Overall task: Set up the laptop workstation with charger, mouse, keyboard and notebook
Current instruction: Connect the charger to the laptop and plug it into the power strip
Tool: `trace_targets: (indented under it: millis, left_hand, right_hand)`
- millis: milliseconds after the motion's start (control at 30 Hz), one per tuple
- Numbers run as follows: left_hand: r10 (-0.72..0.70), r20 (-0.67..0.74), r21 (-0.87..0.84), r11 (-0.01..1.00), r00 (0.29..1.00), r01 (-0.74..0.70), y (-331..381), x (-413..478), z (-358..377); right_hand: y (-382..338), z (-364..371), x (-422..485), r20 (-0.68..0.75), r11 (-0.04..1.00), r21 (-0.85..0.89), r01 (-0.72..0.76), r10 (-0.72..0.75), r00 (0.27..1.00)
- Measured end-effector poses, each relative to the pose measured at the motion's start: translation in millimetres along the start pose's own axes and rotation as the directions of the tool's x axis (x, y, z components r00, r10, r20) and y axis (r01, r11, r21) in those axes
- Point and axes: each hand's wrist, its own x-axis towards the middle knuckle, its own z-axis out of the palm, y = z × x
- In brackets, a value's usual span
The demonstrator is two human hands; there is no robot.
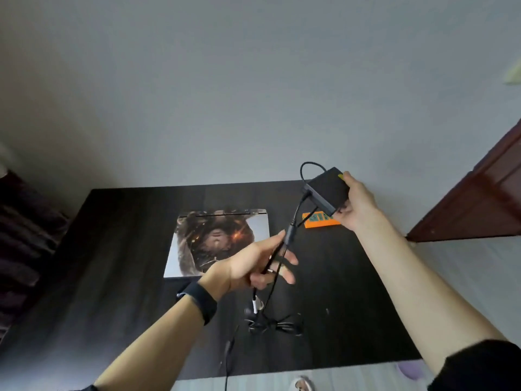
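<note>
Right hand (358,204): our fingers grip the charger brick (327,190) above the worktop's (112,277) far right corner.
Left hand (253,266): our fingers pinch its cable (290,230).
Laptop (214,244): closed, mid-worktop.

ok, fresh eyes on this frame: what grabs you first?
The black charger brick, held up by the right hand over the far right of the dark table, its cable running down through the left hand to a loose tangle on the tabletop. Next, the closed laptop at centre, its lid covered by a printed picture, and a small orange object to its right.
</note>
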Motion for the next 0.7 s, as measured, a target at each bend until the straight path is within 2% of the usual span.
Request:
trace_targets:
  millis: [133,200,300,400,467,533,600,700]
  left_hand:
    - [0.016,-0.208,0.103,0.995,0.978,0.005,10.6,0.7,-34.7]
    - [0.003,-0.314,0.211,0.975,0.949,0.066,31.4,-14.7,-54.8]
    - [-0.001,-0.523,0.435,0.860,0.852,0.268,61.7,-42.2,-87.2]
    - [0.027,-0.605,0.516,0.775,0.796,0.365,79.0,-60.3,-117.9]
    - [0.121,-0.652,0.586,0.707,0.749,0.395,93.4,-60.0,-129.2]
    - [0.277,-0.694,0.651,0.636,0.665,0.414,109.1,-54.7,-135.6]
    - [0.400,-0.724,0.669,0.604,0.562,0.432,123.0,-47.7,-141.9]
    - [0.508,-0.719,0.692,0.579,0.473,0.430,142.6,-38.7,-158.5]
  right_hand:
    - [-11.4,-14.1,47.4,-0.048,1.000,-0.010,-0.022,0.022,0.999]
    - [-14.6,-22.1,63.7,-0.075,0.999,-0.007,-0.037,0.036,0.997]
    - [-15.6,-31.4,82.8,-0.117,0.999,0.030,-0.040,0.044,0.992]
    - [-11.6,-31.6,98.6,-0.142,0.999,0.012,-0.047,0.048,0.989]
    - [-4.5,-24.7,108.2,-0.139,0.997,-0.023,-0.069,0.065,0.988]
    - [3.1,-13.3,112.2,-0.111,0.993,-0.038,-0.113,0.109,0.988]
    - [12.4,-1.8,119.3,-0.067,0.981,-0.013,-0.194,0.193,0.979]
    - [26.6,15.6,127.2,0.006,0.953,0.074,-0.294,0.295,0.956]
